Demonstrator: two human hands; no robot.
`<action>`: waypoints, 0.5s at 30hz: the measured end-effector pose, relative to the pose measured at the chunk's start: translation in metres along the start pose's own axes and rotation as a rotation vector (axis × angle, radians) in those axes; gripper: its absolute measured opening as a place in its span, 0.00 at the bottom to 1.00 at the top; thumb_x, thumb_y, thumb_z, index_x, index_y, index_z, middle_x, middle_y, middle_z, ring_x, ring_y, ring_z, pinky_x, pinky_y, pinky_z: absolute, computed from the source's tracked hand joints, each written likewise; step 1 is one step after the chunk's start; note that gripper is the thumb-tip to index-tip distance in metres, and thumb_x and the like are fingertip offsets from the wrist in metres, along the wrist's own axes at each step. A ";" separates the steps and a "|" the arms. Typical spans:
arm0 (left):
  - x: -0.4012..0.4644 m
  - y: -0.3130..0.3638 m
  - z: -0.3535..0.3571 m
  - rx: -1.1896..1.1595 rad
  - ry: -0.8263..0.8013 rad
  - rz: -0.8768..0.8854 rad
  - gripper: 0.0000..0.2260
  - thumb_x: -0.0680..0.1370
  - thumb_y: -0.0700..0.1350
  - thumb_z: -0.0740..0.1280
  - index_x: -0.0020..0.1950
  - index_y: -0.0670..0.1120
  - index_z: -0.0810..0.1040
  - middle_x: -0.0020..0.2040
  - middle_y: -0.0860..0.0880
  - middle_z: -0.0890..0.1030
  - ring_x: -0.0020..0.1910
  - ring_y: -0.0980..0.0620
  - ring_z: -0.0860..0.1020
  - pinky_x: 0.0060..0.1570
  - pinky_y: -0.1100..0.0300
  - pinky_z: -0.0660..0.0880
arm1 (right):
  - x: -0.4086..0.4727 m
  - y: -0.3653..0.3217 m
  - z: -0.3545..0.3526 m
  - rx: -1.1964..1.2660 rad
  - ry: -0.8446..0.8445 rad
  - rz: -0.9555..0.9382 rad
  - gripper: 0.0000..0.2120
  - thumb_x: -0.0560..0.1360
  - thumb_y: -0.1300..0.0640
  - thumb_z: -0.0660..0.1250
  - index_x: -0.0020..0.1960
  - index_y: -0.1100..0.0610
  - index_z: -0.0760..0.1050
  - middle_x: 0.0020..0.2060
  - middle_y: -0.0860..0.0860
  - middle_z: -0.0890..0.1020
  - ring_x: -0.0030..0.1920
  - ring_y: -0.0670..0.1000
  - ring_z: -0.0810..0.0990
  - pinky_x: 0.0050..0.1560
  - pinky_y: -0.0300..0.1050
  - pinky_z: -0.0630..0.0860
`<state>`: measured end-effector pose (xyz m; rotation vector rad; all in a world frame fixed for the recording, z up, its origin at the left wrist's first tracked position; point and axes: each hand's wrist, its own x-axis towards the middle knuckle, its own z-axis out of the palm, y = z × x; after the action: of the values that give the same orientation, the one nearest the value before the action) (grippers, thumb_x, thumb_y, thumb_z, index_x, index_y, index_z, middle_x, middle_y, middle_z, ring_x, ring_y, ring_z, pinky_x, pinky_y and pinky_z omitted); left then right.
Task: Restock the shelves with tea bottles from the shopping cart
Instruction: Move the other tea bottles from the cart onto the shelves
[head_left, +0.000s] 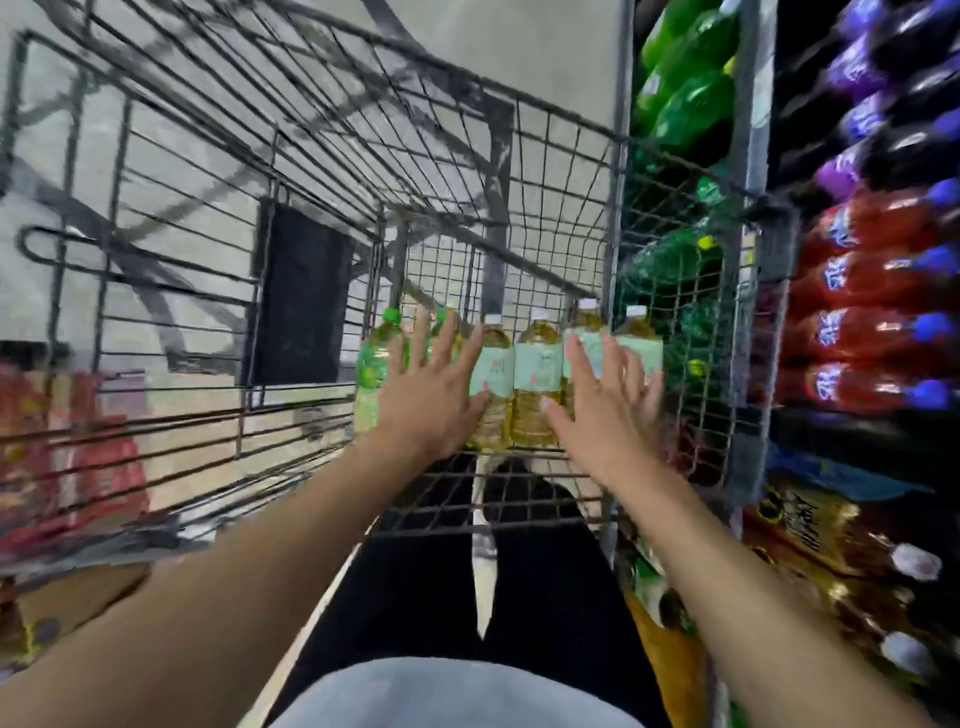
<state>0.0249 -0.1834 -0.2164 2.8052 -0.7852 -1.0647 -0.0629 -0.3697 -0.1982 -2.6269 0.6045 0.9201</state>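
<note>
Several tea bottles stand in a row at the near end of the wire shopping cart (291, 171). Those with white caps and pale green labels (537, 369) hold amber tea. A green-capped, green-labelled bottle (371, 364) stands at the left end. My left hand (431, 389) is spread open in front of the green bottles, fingers apart, gripping nothing. Fingers also spread, my right hand (602, 410) hovers over the right-hand bottles and partly hides them. Whether either hand touches a bottle I cannot tell.
Shelves on the right hold green soda bottles (685, 83), dark purple-labelled bottles (883, 104), red bottles with blue caps (878, 312) and brown tea bottles (852, 566) lower down. Red packages (67, 441) lie to the left outside the cart. My dark trousers show below the cart.
</note>
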 end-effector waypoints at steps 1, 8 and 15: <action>0.014 -0.001 0.010 -0.002 -0.025 -0.002 0.34 0.83 0.64 0.51 0.83 0.55 0.36 0.83 0.48 0.37 0.81 0.40 0.36 0.79 0.39 0.40 | 0.014 0.004 0.008 -0.013 -0.015 0.006 0.40 0.81 0.36 0.58 0.82 0.44 0.38 0.82 0.51 0.39 0.81 0.57 0.39 0.77 0.67 0.37; 0.108 -0.013 0.096 -0.017 -0.180 -0.037 0.39 0.82 0.63 0.57 0.83 0.51 0.39 0.84 0.47 0.46 0.82 0.40 0.43 0.78 0.39 0.41 | 0.113 0.034 0.066 -0.021 -0.162 -0.018 0.41 0.80 0.36 0.61 0.83 0.50 0.45 0.83 0.53 0.46 0.82 0.57 0.44 0.79 0.66 0.39; 0.148 -0.024 0.115 0.029 -0.242 0.011 0.46 0.77 0.69 0.62 0.82 0.43 0.47 0.83 0.46 0.57 0.83 0.47 0.45 0.77 0.37 0.39 | 0.171 0.037 0.087 -0.267 -0.134 -0.223 0.49 0.72 0.29 0.67 0.79 0.59 0.56 0.78 0.55 0.64 0.81 0.56 0.54 0.76 0.71 0.36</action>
<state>0.0574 -0.2166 -0.3994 2.7238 -0.8401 -1.4215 -0.0047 -0.4169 -0.3790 -2.7583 0.1596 1.1617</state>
